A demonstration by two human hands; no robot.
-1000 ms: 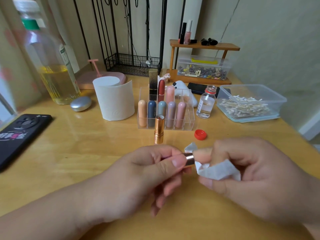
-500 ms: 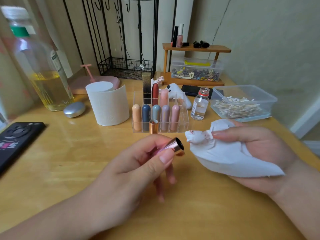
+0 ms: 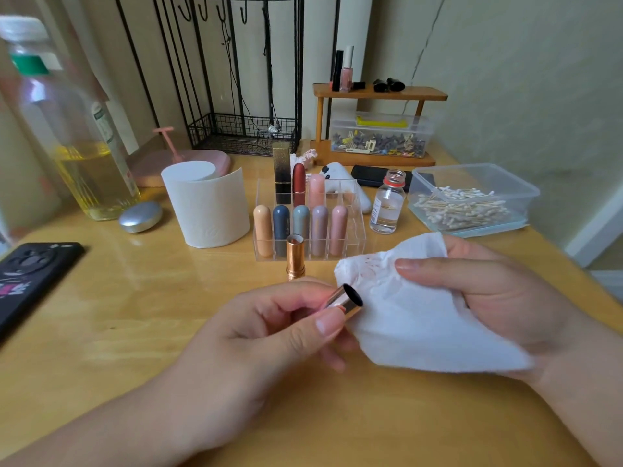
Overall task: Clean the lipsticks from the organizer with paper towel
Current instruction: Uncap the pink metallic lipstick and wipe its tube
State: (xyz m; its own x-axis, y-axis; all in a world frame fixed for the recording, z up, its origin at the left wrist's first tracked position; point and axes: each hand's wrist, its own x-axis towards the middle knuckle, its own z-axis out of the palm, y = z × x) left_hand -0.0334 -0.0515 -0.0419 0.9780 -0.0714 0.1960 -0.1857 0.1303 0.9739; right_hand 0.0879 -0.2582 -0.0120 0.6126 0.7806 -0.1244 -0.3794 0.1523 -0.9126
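The left hand (image 3: 266, 338) pinched a shiny rose-gold metal tube (image 3: 345, 299) between thumb and fingers, its dark open end turned toward the towel, in front of the clear acrylic organizer (image 3: 356, 230). The right hand (image 3: 488, 298), in front of the organizer and to its right, grasped a crumpled white paper towel (image 3: 414, 325) with the thumb laid across it. The towel's edge sat just beside the tube's mouth and bore faint pinkish marks.

An uncapped rose-gold lipstick (image 3: 295, 256) stood upright just before the organizer's front wall, so the tube in hand was probably its cap. Inside the organizer, five pastel capsule-shaped lipsticks (image 3: 318, 227) filled the front row and three taller lipsticks (image 3: 298, 183) stood behind them.

By this layout the job looked early. One lipstick was out and being wiped, its cap not yet back on, and eight waited in their slots. Whether any of those had already been cleaned could not be told.
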